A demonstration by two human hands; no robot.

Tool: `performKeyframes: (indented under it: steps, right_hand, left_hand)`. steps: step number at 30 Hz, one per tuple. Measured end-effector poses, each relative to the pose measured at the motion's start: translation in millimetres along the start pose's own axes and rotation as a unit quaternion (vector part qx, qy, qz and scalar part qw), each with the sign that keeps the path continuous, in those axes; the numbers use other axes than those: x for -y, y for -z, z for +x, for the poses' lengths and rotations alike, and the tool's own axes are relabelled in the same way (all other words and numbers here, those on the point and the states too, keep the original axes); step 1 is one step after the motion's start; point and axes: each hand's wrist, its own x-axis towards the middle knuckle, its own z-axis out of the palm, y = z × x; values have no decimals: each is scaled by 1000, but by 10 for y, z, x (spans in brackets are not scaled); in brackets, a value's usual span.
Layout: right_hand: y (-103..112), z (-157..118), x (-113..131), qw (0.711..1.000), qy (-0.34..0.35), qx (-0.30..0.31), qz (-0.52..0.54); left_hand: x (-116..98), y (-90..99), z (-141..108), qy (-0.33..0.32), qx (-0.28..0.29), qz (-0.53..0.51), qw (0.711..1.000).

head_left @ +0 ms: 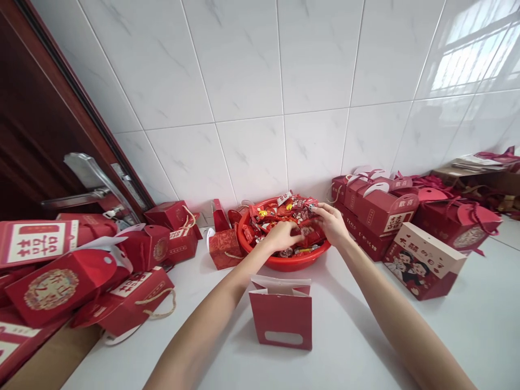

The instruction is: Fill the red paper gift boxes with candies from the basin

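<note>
A round red plastic basin [288, 264] stands against the tiled wall, heaped with wrapped candies [280, 212] in red, gold and white. Over the middle of the heap, my left hand [284, 236] reaches in with its fingers bent and apart; the fingertips are slightly blurred. At the basin's right side, my right hand [331, 221] pinches a red wrapped candy at the edge of the pile, partly hidden by the fingers. Between my forearms, a red paper gift box [281, 319] stands upright on the white surface, its top open and a pale oval window low on its front.
Red gift boxes with rope handles [134, 292] are piled at the left, by a dark door [36, 108] with a metal handle [87, 184]. More red boxes [384, 211] stack at the right, with a cartoon-couple box [424, 260] in front. A small patterned box [225, 249] touches the basin's left.
</note>
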Motion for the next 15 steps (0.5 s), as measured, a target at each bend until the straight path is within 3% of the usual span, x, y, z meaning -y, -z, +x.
performKeyframes:
  steps: [3, 6, 9, 13, 15]
  right_hand:
    - [-10, -22, 18, 1000, 15, 18, -9]
    - [-20, -50, 32, 996, 9, 80, -33]
    - [-23, -62, 36, 992, -5, 114, -46]
    - [-26, -55, 56, 999, -17, 40, 1]
    - [-34, -54, 76, 999, -28, 17, 39]
  left_hand:
    - [62, 41, 6, 35, -152, -69, 985]
    - [68, 54, -2, 14, -186, -143, 972]
    - [2, 27, -40, -54, -106, -199, 973]
    - [-73, 3, -104, -78, 86, -120, 986]
    - [-73, 7, -114, -86, 146, -64, 983]
